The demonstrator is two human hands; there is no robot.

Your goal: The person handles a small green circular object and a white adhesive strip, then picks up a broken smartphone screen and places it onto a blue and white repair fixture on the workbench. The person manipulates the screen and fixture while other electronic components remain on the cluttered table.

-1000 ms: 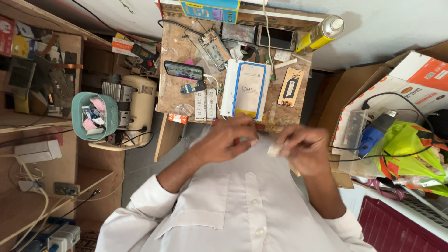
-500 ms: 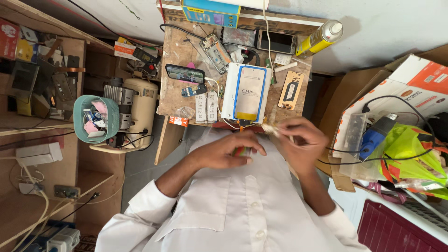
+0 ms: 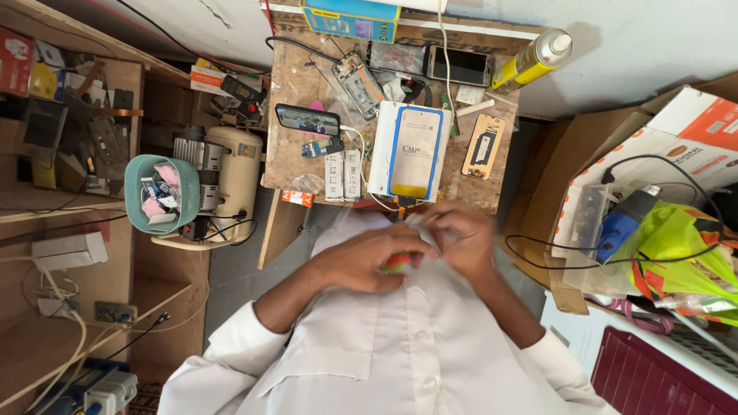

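My left hand (image 3: pixel 360 261) is closed around a small red and green object (image 3: pixel 397 264) just above my white shirt (image 3: pixel 400 346). My right hand (image 3: pixel 463 240) is right beside it, touching it, and pinches a small pale piece (image 3: pixel 421 224) that is blurred by motion. Both hands hover at the near edge of a small wooden workbench (image 3: pixel 304 84). Just beyond them a phone in a blue frame lies on a white box-shaped device (image 3: pixel 407 150).
The bench holds a lit phone (image 3: pixel 307 119), a gold phone back (image 3: pixel 483 146), an opened phone (image 3: pixel 357 81) and a yellow spray can (image 3: pixel 530 61). A teal bin (image 3: pixel 157 192) and cream compressor (image 3: pixel 231 173) stand left. Cardboard boxes (image 3: pixel 692 131) and a yellow-green bag (image 3: pixel 680 246) stand right.
My two hands have drawn together; the right hand has shifted left to meet the left one. The pale piece has gone from held out to the right to between both hands.
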